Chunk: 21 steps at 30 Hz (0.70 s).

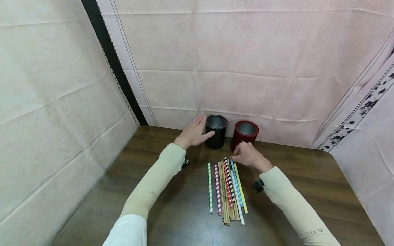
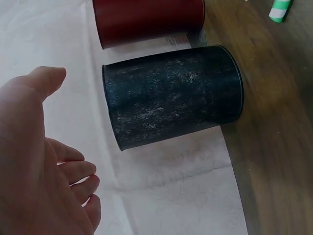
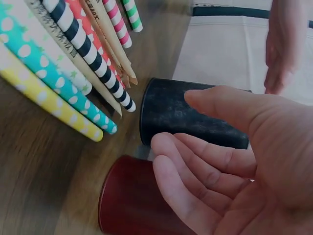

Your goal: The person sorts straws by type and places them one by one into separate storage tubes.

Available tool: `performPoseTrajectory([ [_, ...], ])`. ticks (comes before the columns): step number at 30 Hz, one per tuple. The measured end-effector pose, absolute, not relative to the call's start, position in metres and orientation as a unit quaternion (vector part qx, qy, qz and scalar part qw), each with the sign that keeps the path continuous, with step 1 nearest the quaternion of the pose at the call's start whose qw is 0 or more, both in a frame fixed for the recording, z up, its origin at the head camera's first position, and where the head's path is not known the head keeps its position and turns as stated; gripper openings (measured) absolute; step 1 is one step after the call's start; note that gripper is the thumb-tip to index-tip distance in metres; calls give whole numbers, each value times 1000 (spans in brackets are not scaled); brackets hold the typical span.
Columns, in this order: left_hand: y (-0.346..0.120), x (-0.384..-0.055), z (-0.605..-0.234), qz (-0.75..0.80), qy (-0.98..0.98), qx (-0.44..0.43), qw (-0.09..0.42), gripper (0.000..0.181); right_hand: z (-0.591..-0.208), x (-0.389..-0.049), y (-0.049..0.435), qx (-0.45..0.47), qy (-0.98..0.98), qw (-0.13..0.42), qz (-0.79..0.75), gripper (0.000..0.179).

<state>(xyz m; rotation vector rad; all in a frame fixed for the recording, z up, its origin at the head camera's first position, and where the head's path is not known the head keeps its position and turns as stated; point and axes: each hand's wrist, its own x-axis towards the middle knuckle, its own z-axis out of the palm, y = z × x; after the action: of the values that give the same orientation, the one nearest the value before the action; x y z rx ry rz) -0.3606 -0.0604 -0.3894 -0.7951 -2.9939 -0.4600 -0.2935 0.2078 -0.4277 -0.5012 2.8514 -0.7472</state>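
My left hand (image 1: pixel 193 134) is spread beside a black can (image 1: pixel 215 138), thumb out toward its side. In the left wrist view a gap shows between those fingers and the can. My right hand (image 1: pixel 250 157) hovers in front of a dark red can (image 1: pixel 239 139), near the far ends of a bunch of straws. In the right wrist view its fingers (image 3: pixel 181 181) are loosely bent, with nothing between them. The bunch includes a black-and-white striped straw (image 3: pixel 78 39), a blue dotted straw (image 1: pixel 236 184), a yellow straw (image 1: pixel 240 188) and brown paper-wrapped ones (image 1: pixel 224 198).
Both cans stand upright at the table's back edge, close to a pale cloth wall (image 1: pixel 246 51). A green striped straw (image 1: pixel 210 188) and a pink striped straw (image 1: pixel 218 191) lie left of the bunch on the brown wooden table (image 1: pixel 172 212). Cloth also hangs at both sides.
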Motion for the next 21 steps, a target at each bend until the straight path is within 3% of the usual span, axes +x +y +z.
performPoseTrajectory([
  [4,-50,-373,-389,-146,-958,-247,17,93,-432,-303,198,-151,950,98,-254,45],
  [8,-42,-382,-390,-147,-960,-237,15,92,-436,-311,189,-124,952,120,-253,54],
  [21,-25,-401,-402,-131,-969,-208,4,92,-454,-330,171,-44,964,160,-210,47],
])
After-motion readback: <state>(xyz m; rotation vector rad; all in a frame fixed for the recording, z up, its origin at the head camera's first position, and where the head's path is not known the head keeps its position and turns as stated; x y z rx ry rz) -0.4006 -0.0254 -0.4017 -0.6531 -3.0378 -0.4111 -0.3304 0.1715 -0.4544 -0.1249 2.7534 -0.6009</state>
